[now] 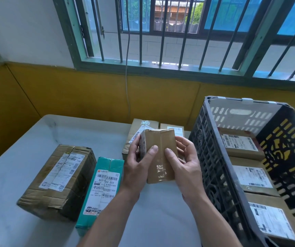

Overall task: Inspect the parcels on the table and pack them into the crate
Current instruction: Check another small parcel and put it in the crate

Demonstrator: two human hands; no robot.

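A small flat parcel, wrapped in brown paper under glossy, wrinkled clear tape, is held upright above the desk, just left of the crate. It is pinched at its left edge by the left hand and at its right edge by the right hand. In each grip a thumb is pressed on the near face and the fingers are curled behind. A white label is seen folded round the left side.

Inspection of this parcel is judged to be the step in hand, with packing not yet done. The next move calls for the parcel to be lifted over the tall crate wall and lowered beside the three labelled cardboard parcels laid in a row inside. How much floor is free cannot be told, since it is hidden by the near wall.

The crate is of rigid black plastic with slotted lattice walls. On the pale, smooth desk a battered brown carton is set just beside a teal oblong parcel with a barcode label. Two cardboard boxes are partly hidden behind the held parcel.
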